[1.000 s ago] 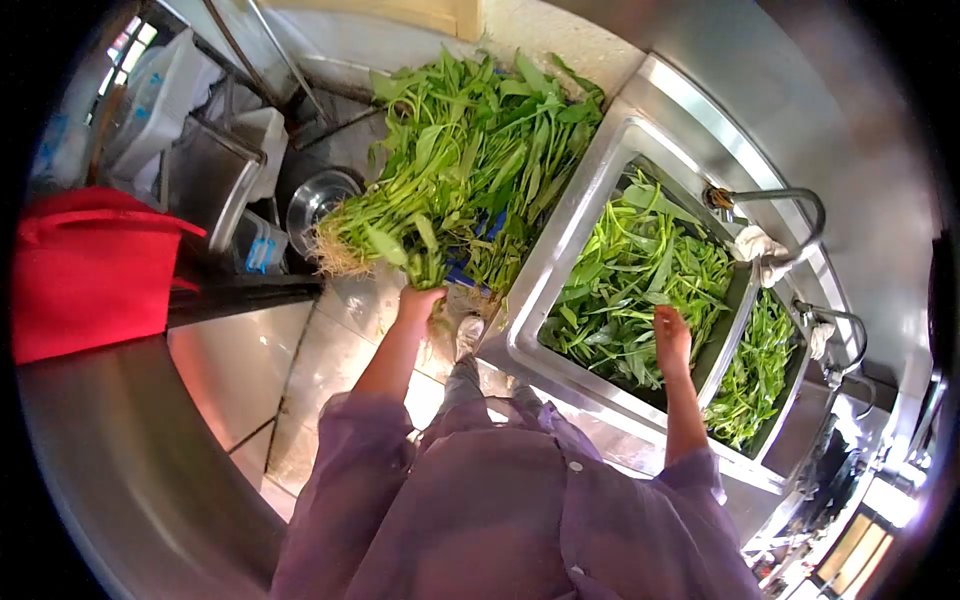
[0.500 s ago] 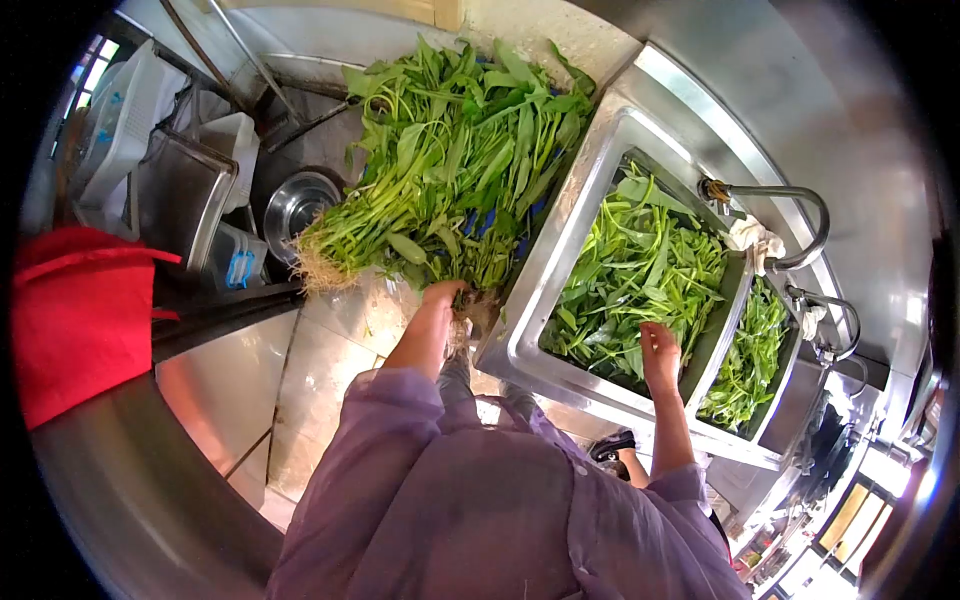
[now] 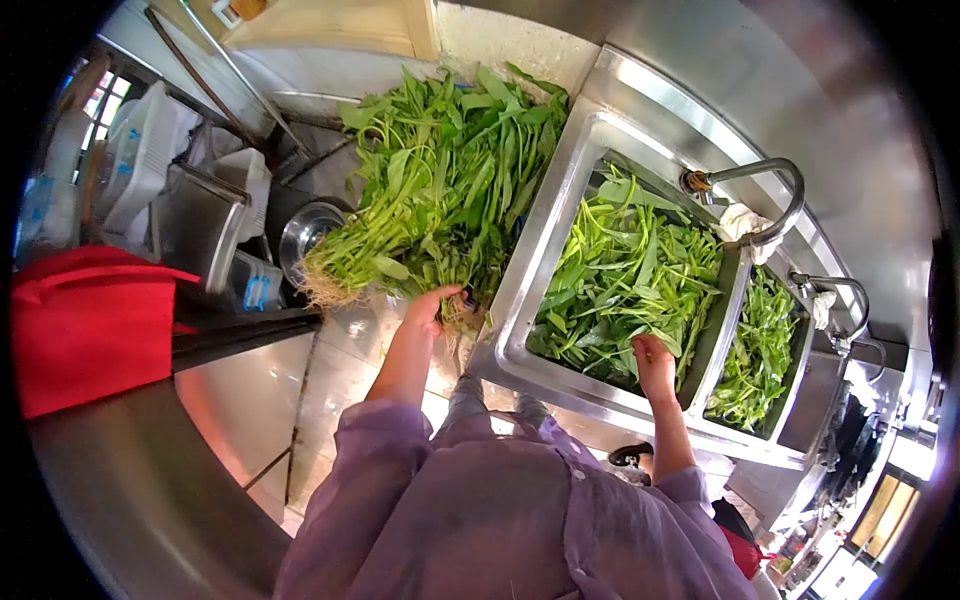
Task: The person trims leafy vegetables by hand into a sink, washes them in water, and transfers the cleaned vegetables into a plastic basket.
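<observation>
A large heap of long-stemmed leafy greens, looking like water spinach, lies left of the sink with pale roots toward the lower left. My left hand is at the heap's near edge, its fingers closed around the lower stems of some greens; part of the grip is hidden. Over the near side of the large sink basin, my right hand has its fingers pinched together at a green leaf. Beneath it, cut greens fill that basin.
The narrower basin on the right holds more greens. Two curved faucets with white cloth tied on them stand along the sink's back. A metal bowl, plastic baskets and a red cloth item are at left.
My left hand has shifted slightly up at the stem ends, its thumb side showing more. My right hand has closed in on a leaf above the basin. The view has tilted a little.
</observation>
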The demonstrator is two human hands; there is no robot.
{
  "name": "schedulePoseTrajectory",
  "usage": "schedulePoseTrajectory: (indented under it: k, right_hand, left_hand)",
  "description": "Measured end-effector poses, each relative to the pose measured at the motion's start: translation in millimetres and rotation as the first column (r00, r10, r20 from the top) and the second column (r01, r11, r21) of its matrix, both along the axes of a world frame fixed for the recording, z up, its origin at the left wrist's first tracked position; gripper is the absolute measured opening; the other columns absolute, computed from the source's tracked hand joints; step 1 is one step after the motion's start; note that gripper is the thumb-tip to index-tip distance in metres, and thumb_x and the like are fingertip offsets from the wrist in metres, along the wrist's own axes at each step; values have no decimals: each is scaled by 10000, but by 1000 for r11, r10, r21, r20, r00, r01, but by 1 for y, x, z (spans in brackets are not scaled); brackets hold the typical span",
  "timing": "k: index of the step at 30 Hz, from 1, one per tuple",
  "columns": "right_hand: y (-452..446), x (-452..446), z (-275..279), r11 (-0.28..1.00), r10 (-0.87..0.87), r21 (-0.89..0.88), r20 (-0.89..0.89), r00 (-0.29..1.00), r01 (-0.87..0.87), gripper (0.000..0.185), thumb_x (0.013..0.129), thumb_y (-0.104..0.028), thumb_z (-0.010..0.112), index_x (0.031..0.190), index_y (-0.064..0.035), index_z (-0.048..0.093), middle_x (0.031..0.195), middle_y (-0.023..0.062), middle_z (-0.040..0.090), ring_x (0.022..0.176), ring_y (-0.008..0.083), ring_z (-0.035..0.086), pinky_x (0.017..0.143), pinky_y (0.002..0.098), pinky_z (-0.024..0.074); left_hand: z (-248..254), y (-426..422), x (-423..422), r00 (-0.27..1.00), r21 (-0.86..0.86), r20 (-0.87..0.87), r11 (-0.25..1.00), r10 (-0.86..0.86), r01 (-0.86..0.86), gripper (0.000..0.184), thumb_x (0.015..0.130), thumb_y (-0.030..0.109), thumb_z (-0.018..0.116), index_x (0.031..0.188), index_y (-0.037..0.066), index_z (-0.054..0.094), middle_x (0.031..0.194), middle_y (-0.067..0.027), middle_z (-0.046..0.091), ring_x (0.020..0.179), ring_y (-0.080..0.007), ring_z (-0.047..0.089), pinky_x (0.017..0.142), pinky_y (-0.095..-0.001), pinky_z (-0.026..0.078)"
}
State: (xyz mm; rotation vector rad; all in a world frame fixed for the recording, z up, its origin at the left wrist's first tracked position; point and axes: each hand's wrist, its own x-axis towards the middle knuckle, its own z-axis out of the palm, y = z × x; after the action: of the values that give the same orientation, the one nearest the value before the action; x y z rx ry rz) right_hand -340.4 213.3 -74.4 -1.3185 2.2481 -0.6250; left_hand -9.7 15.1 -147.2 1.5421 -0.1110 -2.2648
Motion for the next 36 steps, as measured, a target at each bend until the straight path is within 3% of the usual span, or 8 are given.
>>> schedulePoseTrajectory:
  k: [2, 5, 6, 13, 18, 23, 31, 36]
  right_hand:
    - [-2, 2, -2, 999, 12, -44, 5, 1000, -12, 140, 794, -118, 532, 877, -18, 582, 768, 123, 600, 659, 206, 582, 618, 287, 453]
    - [-5, 2, -8, 993, -2, -120, 82, 997, 12, 133, 793, -111, 528, 867, -19, 587, 763, 124, 598, 656, 210, 582, 614, 289, 452]
    - [-9, 2, -4, 992, 31, -127, 64, 997, -23, 124, 794, -115, 516, 871, -44, 582, 792, 130, 592, 667, 262, 570, 607, 318, 451]
    - [-37, -4, 42, 945, 37, -327, 94, 995, -4, 115, 789, -122, 526, 850, -46, 587, 826, 127, 595, 696, 285, 574, 613, 328, 457]
    - [-57, 2, 102, 768, 28, -611, -266, 964, -191, 120, 726, -86, 580, 839, -46, 573, 782, 108, 570, 715, 278, 554, 637, 364, 437]
    - [-68, 4, 146, 594, 76, -634, -568, 820, -495, 231, 636, -54, 572, 866, -52, 568, 907, 69, 544, 867, 224, 512, 802, 365, 390]
    - [-58, -54, 104, 849, 125, -319, -654, 746, -421, 210, 621, -53, 519, 819, -87, 580, 868, 55, 545, 870, 200, 513, 828, 363, 368]
    - [-49, -59, 85, 857, 124, -392, -473, 873, -334, 151, 708, -100, 545, 839, -95, 470, 675, 30, 511, 550, 232, 528, 609, 315, 398]
  left_hand:
    - [1, 4, 17, 965, -87, -234, 991, -115, 97, 144, 768, 161, 571, 793, 19, 558, 644, -51, 560, 538, -151, 532, 495, -279, 454]
    - [84, 17, 13, 998, -205, -18, 977, -68, 62, 139, 767, 156, 572, 789, 20, 557, 681, -52, 565, 564, -145, 536, 525, -269, 455]
    - [85, 19, 23, 989, -205, -122, 977, -85, 59, 147, 767, 157, 573, 805, 16, 559, 720, -55, 574, 594, -140, 542, 552, -271, 461]
    - [170, 54, 32, 997, -517, -12, 854, -79, 62, 137, 741, 98, 571, 822, -10, 544, 675, -84, 552, 538, -160, 516, 498, -268, 423]
    - [205, 75, 8, 991, -581, 127, 805, -53, 118, 149, 711, 18, 575, 852, -19, 543, 682, -91, 562, 545, -167, 527, 462, -251, 411]
    - [202, 88, -24, 958, -655, 270, 710, -101, 260, 200, 682, -20, 618, 871, -9, 555, 733, -63, 588, 602, -151, 558, 533, -256, 440]
    - [199, 91, -69, 933, -661, 328, 670, -149, 339, 191, 684, 6, 638, 861, -26, 576, 739, -61, 601, 629, -137, 565, 571, -254, 446]
    - [197, 83, -54, 876, -693, 401, 537, -267, 481, 160, 682, 13, 621, 827, 6, 553, 647, -54, 574, 538, -139, 537, 487, -250, 422]
